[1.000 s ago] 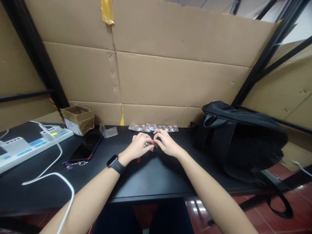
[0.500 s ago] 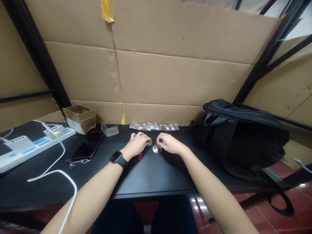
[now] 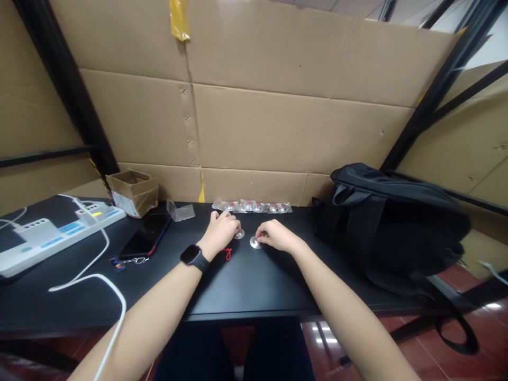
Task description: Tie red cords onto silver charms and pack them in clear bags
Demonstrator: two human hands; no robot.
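In the head view, we see the two hands working over the black table (image 3: 254, 293), and they are now a little apart from each other. One second ago they met at one place, with the fingers close around some shiny metal and a bit of red. Half a second ago the hands had separated, and two discs could be seen. Now the gap between these discs is somewhat wider.

The left disc (image 3: 240, 234) lies just beside the fingertips of the left hand (image 3: 221, 232). These fingers are bent and seem to touch its near-left edge, but the thumb is hidden from us, so we cannot tell if they grip it. The right disc (image 3: 254, 243) appears to lie on the table, nearer to the person. The right hand (image 3: 277, 234) has its thumb and fingers pinched together on a small red part above this disc, so we judge that it is held.

A red cord loop (image 3: 228, 255) shows beside the left hand, on the table; what it is attached to, we cannot see. Behind the hands, clear packets (image 3: 254, 207) with red and metal pieces lie in a row along the cardboard wall (image 3: 254, 137).

For the work in hand, we understand this change as follows: the discs are separate pieces now, each one attended by its own hand.
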